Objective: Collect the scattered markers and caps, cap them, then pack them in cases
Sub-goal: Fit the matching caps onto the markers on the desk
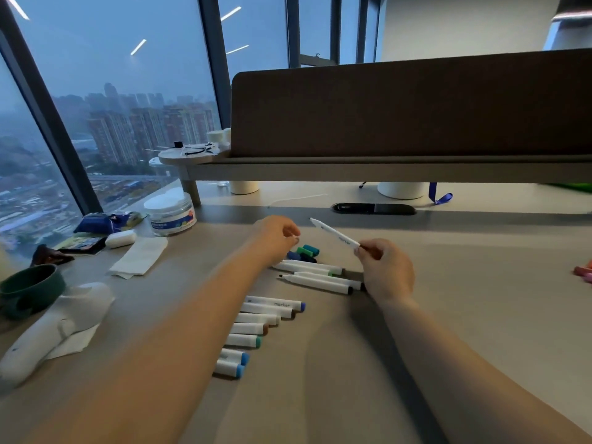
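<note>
Capping step: judged under way, with one marker held clear of the desk (448,315) and the cap pile within reach of the other hand.
Right hand (386,270): fingertips pinch the near end of a white marker (334,233), which slants up and to the left in the air.
Left hand (277,235): fingers curled, hovering just above the heap of caps. Something small and dark shows at the fingertips, but I cannot tell whether a cap is pinched there.
Loose caps (307,251): a small heap of blue, green and teal, lying between the two hands and just beside the uncapped group.
Uncapped markers (317,278): a few white barrels side by side below the heap. One shows a bare black tip pointing left.
Capped row (267,328): about seven markers laid parallel, nearer the body and partly under the left forearm, with blue, brown and teal caps on.
Stray markers (583,272): pink and orange ends at the right edge, well apart from the rest, apparently not yet gathered.
Done: the capped row, as far as can be seen.
Left: the held marker, the uncapped group, the strays and all the packing. No marker case is recognisable in view.
Writing: "marker" reads on the top barrel of the capped row. Print on the held marker and on the jar (171,216) label is too blurred to read.
</note>
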